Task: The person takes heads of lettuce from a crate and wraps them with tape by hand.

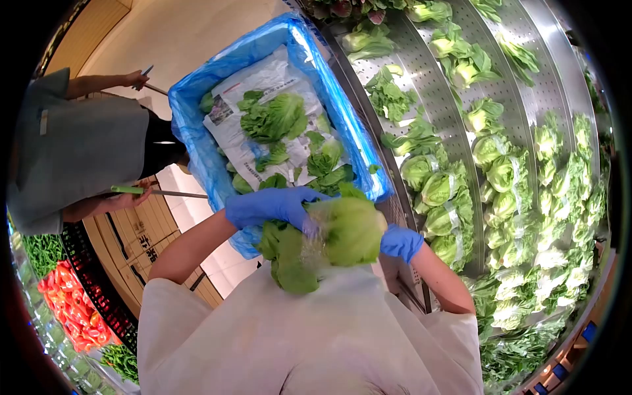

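A head of leafy lettuce point(349, 230) is held in front of my chest, its pale stem end turned to the right and loose green leaves to the left. Something clear and shiny, like plastic film, shows on its middle. My left hand point(280, 205), in a blue glove, grips the lettuce from its far left side. At the stem end is my blue-gloved right hand point(402, 243), with its fingers partly hidden behind the head. Just beyond both hands, a crate lined with blue plastic point(187, 141) holds printed paper point(230, 125) and several loose lettuce leaves point(273, 118).
On the right, a tiered metal shelf point(411, 72) carries rows of lettuce heads point(438, 184) and leafy greens. Another person point(85, 138) stands at left near the crate, holding a rod. Red peppers point(72, 306) lie in a display at lower left, beside cardboard boxes point(135, 243).
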A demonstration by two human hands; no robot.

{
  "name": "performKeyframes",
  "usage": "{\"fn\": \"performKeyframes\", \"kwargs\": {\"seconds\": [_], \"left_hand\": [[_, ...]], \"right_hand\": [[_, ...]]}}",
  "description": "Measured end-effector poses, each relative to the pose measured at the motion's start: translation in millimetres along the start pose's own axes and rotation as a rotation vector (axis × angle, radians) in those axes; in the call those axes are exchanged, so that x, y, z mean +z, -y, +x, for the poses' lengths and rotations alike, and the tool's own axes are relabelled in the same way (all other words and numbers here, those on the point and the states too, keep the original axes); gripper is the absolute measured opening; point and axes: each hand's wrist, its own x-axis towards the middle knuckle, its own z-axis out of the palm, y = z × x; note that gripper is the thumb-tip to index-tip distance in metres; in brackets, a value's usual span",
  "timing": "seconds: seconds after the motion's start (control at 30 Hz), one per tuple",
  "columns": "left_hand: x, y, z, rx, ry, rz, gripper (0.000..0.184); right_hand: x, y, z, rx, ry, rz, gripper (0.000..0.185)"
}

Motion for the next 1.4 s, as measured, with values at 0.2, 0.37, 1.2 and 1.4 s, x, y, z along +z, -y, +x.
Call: {"fn": "performKeyframes", "kwargs": {"seconds": [0.2, 0.37, 1.2, 1.4], "left_hand": [[28.3, -19.3, 12.1, -0.138, 0.079, 0.376, 0.07], [23.8, -12.3, 19.6, -0.152, 0.041, 0.885, 0.073], [22.1, 45.8, 12.8, 0.328, -0.216, 0.472, 0.079], [-0.3, 59.5, 19.0, 0.493, -0.091, 0.63, 0.05]], "right_hand": [[-20.8, -10.6, 16.0, 0.314, 0.056, 0.606, 0.034], [0.5, 25.9, 25.4, 0.367, -0.15, 0.764, 0.027], [46.2, 137.0, 38.4, -0.031, -0.414, -0.037, 0.027], [66.1, 130.6, 35.2, -0.29, -0.377, -0.317, 0.041]]}}
